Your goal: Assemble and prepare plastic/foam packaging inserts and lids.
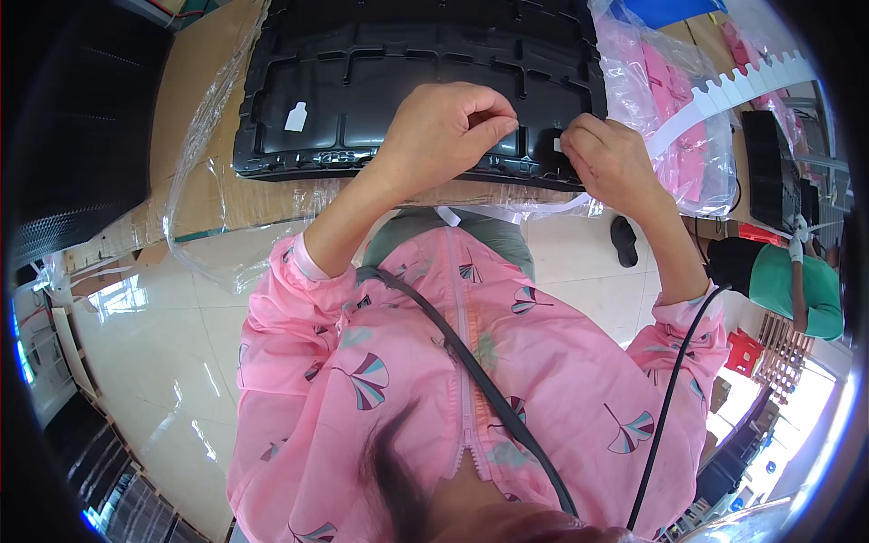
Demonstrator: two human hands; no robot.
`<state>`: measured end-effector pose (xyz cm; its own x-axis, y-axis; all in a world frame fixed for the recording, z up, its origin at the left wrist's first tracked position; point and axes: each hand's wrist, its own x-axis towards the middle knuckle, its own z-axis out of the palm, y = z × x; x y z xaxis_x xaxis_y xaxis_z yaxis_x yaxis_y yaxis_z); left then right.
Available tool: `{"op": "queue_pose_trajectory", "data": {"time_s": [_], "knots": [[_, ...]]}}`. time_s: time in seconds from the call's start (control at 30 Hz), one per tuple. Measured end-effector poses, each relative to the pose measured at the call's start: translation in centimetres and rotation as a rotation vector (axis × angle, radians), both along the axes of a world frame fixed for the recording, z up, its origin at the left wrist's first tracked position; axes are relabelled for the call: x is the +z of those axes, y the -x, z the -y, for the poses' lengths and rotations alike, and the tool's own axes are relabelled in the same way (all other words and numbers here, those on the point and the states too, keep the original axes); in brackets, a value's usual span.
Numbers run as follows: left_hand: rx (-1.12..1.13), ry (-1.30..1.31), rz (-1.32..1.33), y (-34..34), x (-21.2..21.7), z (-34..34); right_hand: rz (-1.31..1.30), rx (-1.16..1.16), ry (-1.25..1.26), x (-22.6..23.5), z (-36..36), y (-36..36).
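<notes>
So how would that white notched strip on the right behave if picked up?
The white notched strip would probably bend easily, since it already curves in an arc. Being thin and narrow, it is likely light. Its notched edge might catch.

Fisheye camera up on person's head, looking steeply down and slightly forward toward near edge of black moulded panel (407, 77). Panel sits high in view, cut by upper border. Left hand (439, 136) and right hand (615, 167) over panel at close range. Pink jacket (570, 389), just below panel, looms large under lens. Wide sweep catches floor (163, 335) below-left of panel, co-worker (797, 290) well right of it, small, tipped sideways.
</notes>
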<state>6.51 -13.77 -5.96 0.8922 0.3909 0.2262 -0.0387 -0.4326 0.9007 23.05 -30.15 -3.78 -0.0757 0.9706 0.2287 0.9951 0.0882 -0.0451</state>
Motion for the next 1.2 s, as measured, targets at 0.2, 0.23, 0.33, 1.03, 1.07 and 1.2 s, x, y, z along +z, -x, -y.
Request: {"op": "queue_pose_trajectory", "data": {"time_s": [0.2,0.23,0.33,1.03,1.07,1.2], "knots": [[0.001,-0.036,0.008,0.0,-0.2,-0.2,-0.043,-0.03,0.091,0.6,0.0,0.2],[0.003,-0.027,0.0,0.0,-0.1,-0.2,-0.057,-0.025,0.121,0.9,0.1,0.3],[-0.003,-0.017,0.004,0.1,-0.2,-0.1,-0.096,-0.029,0.21,1.4,0.1,0.3],[0.12,-0.594,-0.333,9.9,2.4,-12.5,-0.884,-0.22,-0.126,-1.8,-4.6,-0.3],[0.114,-0.608,-0.351,10.0,2.5,-12.6,-0.888,-0.209,-0.127,-1.9,-4.6,-0.3],[0.117,-0.635,-0.349,10.2,2.4,-12.8,-0.864,-0.183,-0.142,-1.9,-4.5,-0.2]]}}
